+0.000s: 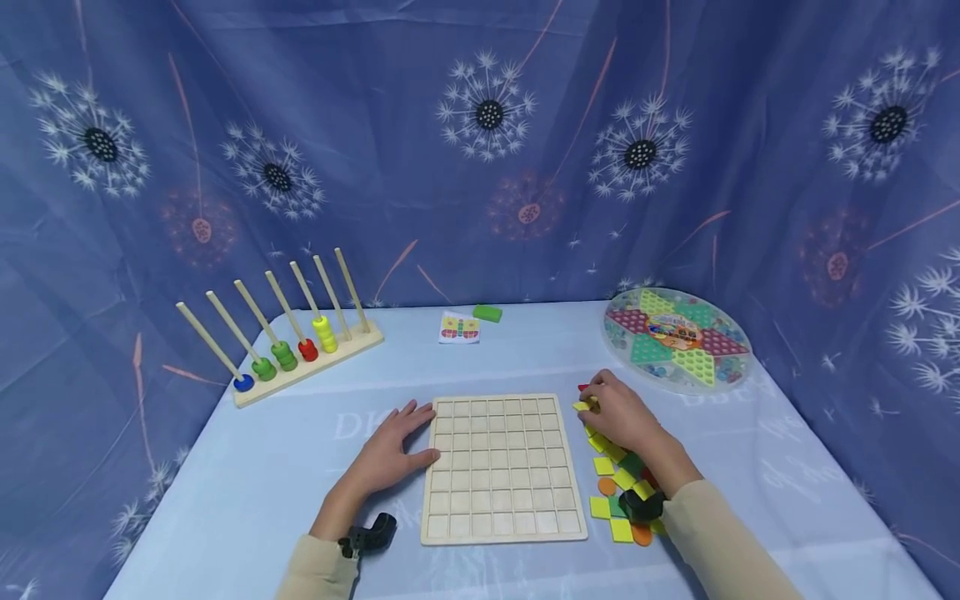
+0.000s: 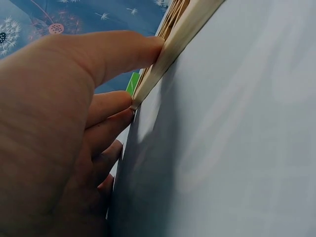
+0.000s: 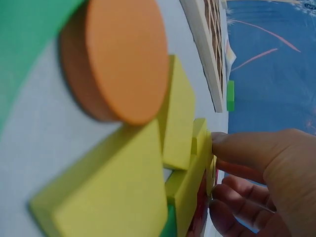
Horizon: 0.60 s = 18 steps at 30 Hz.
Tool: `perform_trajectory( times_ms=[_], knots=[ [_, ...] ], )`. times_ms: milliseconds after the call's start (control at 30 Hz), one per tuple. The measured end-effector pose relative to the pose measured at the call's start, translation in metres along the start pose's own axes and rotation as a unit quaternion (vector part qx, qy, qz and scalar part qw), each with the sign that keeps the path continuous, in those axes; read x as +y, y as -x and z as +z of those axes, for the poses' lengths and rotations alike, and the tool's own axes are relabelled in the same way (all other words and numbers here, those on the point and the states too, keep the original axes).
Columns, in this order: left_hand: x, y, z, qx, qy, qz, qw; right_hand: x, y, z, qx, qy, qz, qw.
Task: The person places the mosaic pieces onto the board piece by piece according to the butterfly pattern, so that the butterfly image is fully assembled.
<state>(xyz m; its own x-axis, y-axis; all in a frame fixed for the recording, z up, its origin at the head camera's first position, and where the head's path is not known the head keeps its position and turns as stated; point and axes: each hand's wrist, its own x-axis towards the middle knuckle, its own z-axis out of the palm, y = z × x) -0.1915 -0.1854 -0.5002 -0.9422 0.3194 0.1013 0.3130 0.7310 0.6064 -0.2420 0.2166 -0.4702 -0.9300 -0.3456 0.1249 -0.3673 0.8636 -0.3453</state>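
A square wooden grid board (image 1: 504, 467) lies flat on the table. My left hand (image 1: 393, 450) rests at its left edge with fingers fairly straight. In the left wrist view, the thumb (image 2: 143, 49) presses the board's rim (image 2: 190, 34), and fingertips touch its side farther along. To the right of the board is a loose pile of coloured tiles. My right hand (image 1: 618, 412) is at the pile's far end, thumb and curled fingers pinching a yellow tile (image 3: 211, 165). Nearer pieces include a yellow square tile (image 1: 621, 530) and an orange round piece (image 3: 128, 59).
A bead rack (image 1: 311, 367) with upright pegs stands at back left. A butterfly pattern card (image 1: 459, 328) and a green block (image 1: 487, 313) lie at the back. A round star-patterned game board (image 1: 675, 340) is at back right. A patterned blue cloth (image 1: 390, 150) hangs behind.
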Motion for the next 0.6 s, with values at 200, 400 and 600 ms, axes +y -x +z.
perform_trajectory(
  times_ms=[200, 400, 600],
  knots=[
    [0.0018, -0.0003, 0.0, 0.009, -0.002, 0.005, 0.9999, -0.001, -0.0022, -0.0035, -0.016, 0.005, -0.015, 0.9997],
    [0.0008, -0.0008, 0.0009, 0.0, -0.011, 0.004, 0.9999, -0.002, -0.005, -0.0023, -0.016, 0.004, -0.025, 0.9996],
    [0.0026, 0.0003, 0.0002, 0.0, -0.017, 0.007, 0.9998, -0.0075, -0.008, -0.0005, -0.007, -0.036, -0.028, 0.9989]
  ],
)
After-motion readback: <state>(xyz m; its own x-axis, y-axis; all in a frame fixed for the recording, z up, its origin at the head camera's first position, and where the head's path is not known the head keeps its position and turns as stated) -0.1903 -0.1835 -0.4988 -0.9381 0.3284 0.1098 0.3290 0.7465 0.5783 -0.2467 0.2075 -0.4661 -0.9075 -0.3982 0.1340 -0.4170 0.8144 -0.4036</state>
